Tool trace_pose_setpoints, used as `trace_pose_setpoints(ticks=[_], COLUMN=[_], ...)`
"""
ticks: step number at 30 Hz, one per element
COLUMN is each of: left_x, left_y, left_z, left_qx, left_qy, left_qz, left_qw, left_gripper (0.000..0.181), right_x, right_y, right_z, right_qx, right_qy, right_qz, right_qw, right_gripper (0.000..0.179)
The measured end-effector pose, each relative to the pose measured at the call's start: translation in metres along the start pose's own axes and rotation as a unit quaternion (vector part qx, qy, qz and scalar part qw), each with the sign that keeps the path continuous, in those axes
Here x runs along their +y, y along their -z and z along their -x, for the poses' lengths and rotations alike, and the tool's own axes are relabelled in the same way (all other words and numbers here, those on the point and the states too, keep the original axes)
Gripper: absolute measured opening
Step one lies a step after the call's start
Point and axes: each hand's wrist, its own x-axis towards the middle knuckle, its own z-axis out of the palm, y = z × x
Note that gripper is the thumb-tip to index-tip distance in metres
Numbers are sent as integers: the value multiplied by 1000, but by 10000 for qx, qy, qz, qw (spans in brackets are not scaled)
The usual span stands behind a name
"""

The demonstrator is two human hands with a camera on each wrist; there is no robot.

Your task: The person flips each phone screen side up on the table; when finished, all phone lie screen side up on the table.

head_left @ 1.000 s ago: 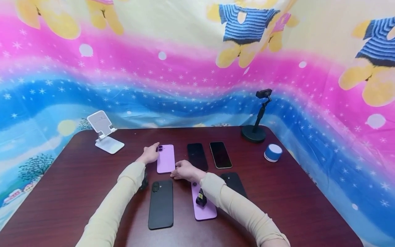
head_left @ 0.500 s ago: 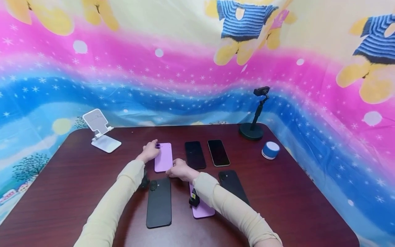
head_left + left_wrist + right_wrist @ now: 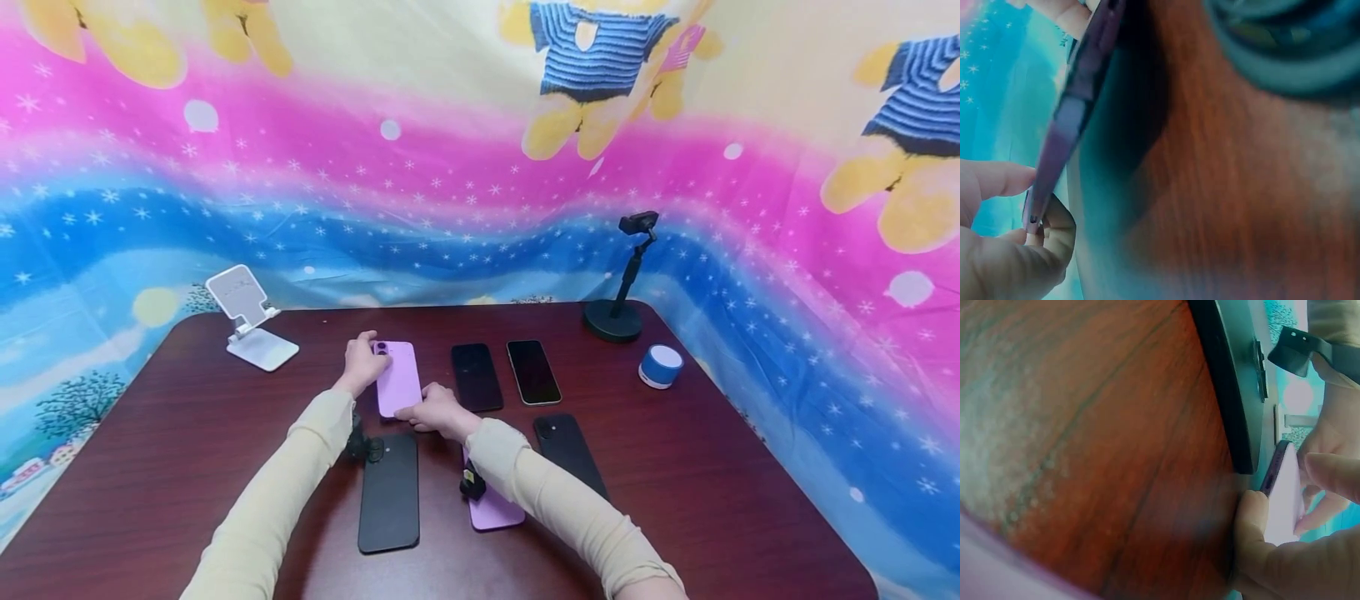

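Note:
A pink-purple smartphone (image 3: pixel 401 382), camera side up, is held between both hands at the left of the back row. My left hand (image 3: pixel 362 365) pinches its far left corner, thumb on the back beside the lenses and fingers curled beneath. At the near right corner my right hand (image 3: pixel 441 410) grips it, thumb on top. In the left wrist view the phone (image 3: pixel 1063 122) shows edge-on, raised off the table with a shadow beside it. Just nearer lies a black smartphone (image 3: pixel 388 500), and a second purple smartphone (image 3: pixel 495 510) lies partly under my right forearm.
Two dark phones lie screen up to the right, one (image 3: pixel 476 379) beside the other (image 3: pixel 533 372). Another black phone (image 3: pixel 570 450) is nearer. A white folding stand (image 3: pixel 262 346) stands back left; a black stand (image 3: pixel 613 321) and a blue-white cylinder (image 3: pixel 661 367) are at the right.
The purple phone has gone from flat on the table to lifted and slightly tilted. My left thumb has moved onto its back, and my right fingers have closed on its near corner.

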Motion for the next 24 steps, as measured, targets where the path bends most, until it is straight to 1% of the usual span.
trace_pose_setpoints(ticks=[3, 5, 8, 12, 15, 19, 24], left_x=[-2, -3, -4, -3, 1, 3, 5], left_y=[0, 0, 0, 2, 1, 0, -1], left_z=[-4, -5, -6, -4, -2, 1, 3], left_qx=[-25, -49, -50, -82, -94, 74, 247], left_qy=[-14, -27, -52, -103, -146, -200, -225], left_qz=[22, 4, -38, -54, -58, -13, 72], left_qw=[10000, 10000, 10000, 9999, 9998, 9998, 9994], left_gripper=[63, 62, 61, 60, 60, 60, 61], right_x=[-2, -2, -3, -5, -6, -8, -8], right_y=[-1, -1, -2, -7, -9, -12, -15], right_z=[2, 3, 4, 4, 4, 5, 6], right_qx=[62, 123, 324, 680, 802, 798, 836], right_qy=[74, 108, 175, 188, 154, 96, 0], right_qz=[379, 524, 890, 1530, 1831, 2013, 2164], right_qw=[9992, 9985, 9954, 9857, 9797, 9762, 9727], right_gripper=[31, 31, 37, 59, 77, 88, 92])
